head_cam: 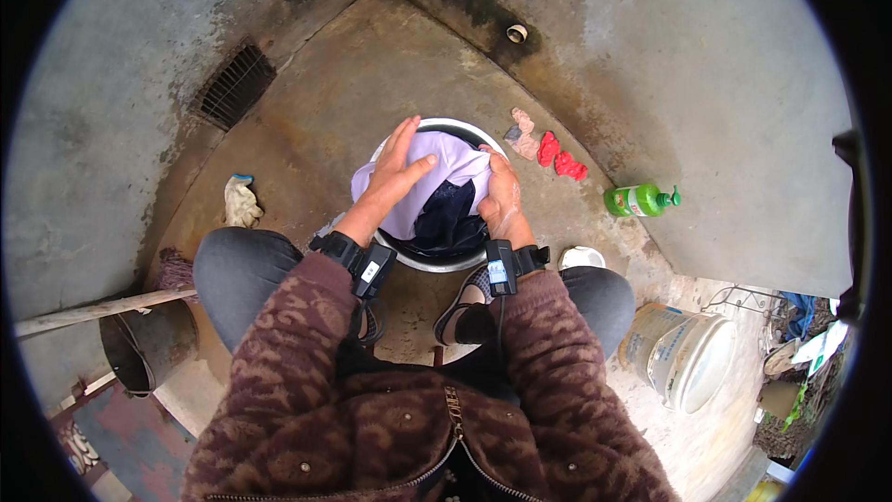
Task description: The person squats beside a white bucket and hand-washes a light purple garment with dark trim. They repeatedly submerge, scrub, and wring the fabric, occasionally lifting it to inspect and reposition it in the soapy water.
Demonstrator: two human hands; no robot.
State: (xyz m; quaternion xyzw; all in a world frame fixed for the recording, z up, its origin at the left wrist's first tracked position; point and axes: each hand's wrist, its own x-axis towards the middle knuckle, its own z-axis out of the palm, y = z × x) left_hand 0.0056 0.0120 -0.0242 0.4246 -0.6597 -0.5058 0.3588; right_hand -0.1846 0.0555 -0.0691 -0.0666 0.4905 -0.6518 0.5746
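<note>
A round metal basin point(446, 265) stands on the floor between my knees. Lavender cloth point(446, 152) fills its upper part and hangs over the left rim. Darker navy cloth point(449, 213) lies in the lower part of the basin. My left hand point(394, 174) rests on the lavender cloth with fingers spread and thumb apart, gripping nothing. On the basin's right side my right hand point(503, 195) is closed around a bunched edge of the lavender cloth. Whitish suds or wet spots show on that hand.
Right of the basin lie beige cloth point(523, 139) and red cloth point(559, 157). A green pump bottle point(637, 201) lies near the wall. Leftward are a glove point(241, 203), a floor drain grate point(237, 86) and a dark bucket point(150, 345). A white bucket point(679, 355) is at lower right.
</note>
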